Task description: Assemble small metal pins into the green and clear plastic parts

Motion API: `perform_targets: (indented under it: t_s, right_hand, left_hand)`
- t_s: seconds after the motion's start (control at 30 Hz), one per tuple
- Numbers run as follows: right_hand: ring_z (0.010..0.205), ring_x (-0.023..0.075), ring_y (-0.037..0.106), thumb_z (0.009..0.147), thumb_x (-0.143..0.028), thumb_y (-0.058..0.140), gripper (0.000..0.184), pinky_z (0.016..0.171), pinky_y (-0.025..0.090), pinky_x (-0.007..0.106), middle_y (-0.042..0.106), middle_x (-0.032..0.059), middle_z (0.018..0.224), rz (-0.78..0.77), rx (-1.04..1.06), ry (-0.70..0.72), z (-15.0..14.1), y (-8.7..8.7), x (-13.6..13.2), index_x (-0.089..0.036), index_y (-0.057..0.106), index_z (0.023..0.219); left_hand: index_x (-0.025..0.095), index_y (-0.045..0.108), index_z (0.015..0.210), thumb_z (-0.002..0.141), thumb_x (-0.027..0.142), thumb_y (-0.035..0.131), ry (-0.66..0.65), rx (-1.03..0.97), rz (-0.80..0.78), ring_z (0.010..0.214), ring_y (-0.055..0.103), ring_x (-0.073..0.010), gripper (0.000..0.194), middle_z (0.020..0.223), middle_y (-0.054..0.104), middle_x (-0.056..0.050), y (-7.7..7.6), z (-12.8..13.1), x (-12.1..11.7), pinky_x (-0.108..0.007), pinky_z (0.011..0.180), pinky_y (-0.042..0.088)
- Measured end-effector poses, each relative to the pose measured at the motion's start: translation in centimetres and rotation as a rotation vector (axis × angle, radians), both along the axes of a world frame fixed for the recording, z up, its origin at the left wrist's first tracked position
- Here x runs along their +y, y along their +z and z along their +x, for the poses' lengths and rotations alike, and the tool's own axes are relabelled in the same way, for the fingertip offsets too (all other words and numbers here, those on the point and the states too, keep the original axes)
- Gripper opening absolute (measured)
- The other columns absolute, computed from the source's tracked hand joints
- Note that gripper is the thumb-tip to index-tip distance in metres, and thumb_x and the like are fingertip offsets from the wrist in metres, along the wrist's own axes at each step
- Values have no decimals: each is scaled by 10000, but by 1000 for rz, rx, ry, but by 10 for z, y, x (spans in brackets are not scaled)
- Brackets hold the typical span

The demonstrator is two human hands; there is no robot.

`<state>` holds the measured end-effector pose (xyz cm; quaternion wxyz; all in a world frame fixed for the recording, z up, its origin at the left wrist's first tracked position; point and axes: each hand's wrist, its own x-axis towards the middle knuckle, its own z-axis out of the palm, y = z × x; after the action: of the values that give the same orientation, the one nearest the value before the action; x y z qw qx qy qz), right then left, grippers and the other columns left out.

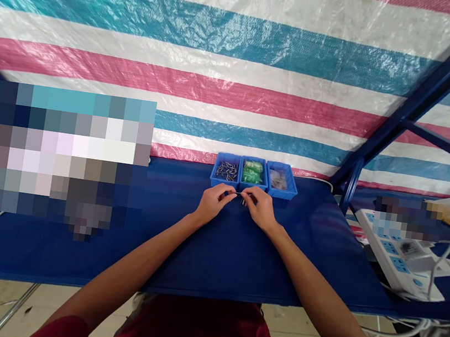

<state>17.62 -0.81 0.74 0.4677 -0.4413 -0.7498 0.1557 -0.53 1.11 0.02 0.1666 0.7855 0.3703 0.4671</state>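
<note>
Just in front of the blue bins, my left hand [212, 202] and my right hand [261, 208] face each other with fingertips pinched. Between them they grip the ends of a small thin rod-like piece [238, 193]; its exact kind is too small to tell. A few small dark metal pieces [243, 201] show by my right fingertips; whether they lie on the table or are held, I cannot tell. The left blue bin [223, 183] contains many short metal pieces. Green and clear packets fill the middle bin [253, 186]. Clear small items lie in the right bin [284, 195].
The bins stand on a dark blue table [228, 264] against a striped plastic sheet [236, 92]. At right are a white power strip [394, 256] with cables and a blue metal frame post [413, 106]. A blurred-out area covers the left side.
</note>
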Motion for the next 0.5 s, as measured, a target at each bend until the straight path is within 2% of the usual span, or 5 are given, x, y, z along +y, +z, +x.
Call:
perform_targets:
  t_s: [0.13,0.3,0.5]
  right_hand:
    - [637,153,571,941,-424,446,329,626,469,276,615,44,731,6,-4,-1,0,-2,1,-183,646,840]
    - [646,153,582,922,-431,481,292,626,485,276,638,53,801,-7,32,5,1,-5,3,-194,651,904]
    - [648,161,585,940,-408,443,312,627,474,280,623,51,746,-4,-21,41,0,-3,2,-196,662,873]
  left_hand:
    - [169,661,850,918,354,513,-10,-2,51,586,527,-98,246,757,644,-19,0,-1,1,-215,596,435]
    - [165,660,823,926,370,492,16,10,45,560,514,-98,285,700,623,-15,-2,-1,2,-218,579,430]
    - [168,697,786,872,401,579,56,-111,18,529,545,-101,274,668,665,-16,2,0,-3,-234,588,469]
